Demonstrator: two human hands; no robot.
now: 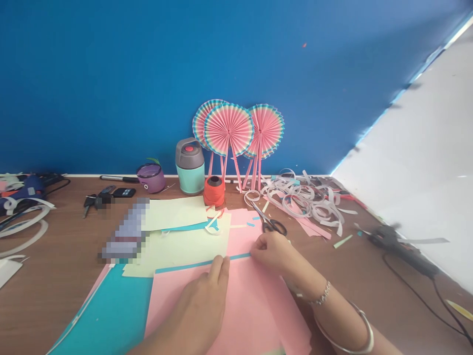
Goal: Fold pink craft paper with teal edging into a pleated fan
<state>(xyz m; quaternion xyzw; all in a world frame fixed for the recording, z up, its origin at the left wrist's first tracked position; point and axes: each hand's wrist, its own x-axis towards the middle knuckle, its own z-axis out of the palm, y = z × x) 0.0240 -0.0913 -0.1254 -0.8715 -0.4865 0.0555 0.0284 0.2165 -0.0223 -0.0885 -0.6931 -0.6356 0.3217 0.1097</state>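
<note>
— Well, we're on the head view, and we've got both bare hands down on a pink card sheet [236, 315], well in front of our landmark, the orange spool [214, 191].

— Yes, and look at the narrow teal paper strip [199, 264] lying across that sheet! Its long axis runs nearly side to side, rising slightly to the right, with its far end toward the spool side.

— We see the left hand [195, 305] open, fingers flat and pressing on the pink just below the strip's middle, not clenched at all.

— And the right hand [269, 251], wearing a chain bracelet and a bangle, sits at the strip's right end, so it's the nearer hand to that tip. Its fingers are pinched together, though we can't tell whether they've got the strip itself or only the card beneath.

— Around the spool, we've got scissors [268, 219] just to its front right, a pale green card [173, 249] to its front left, and three paper fans [229, 127] behind it.

— Paper curls [303, 199] are heaped to its right, and a teal flask [190, 167] stands just behind it on the left!
</note>
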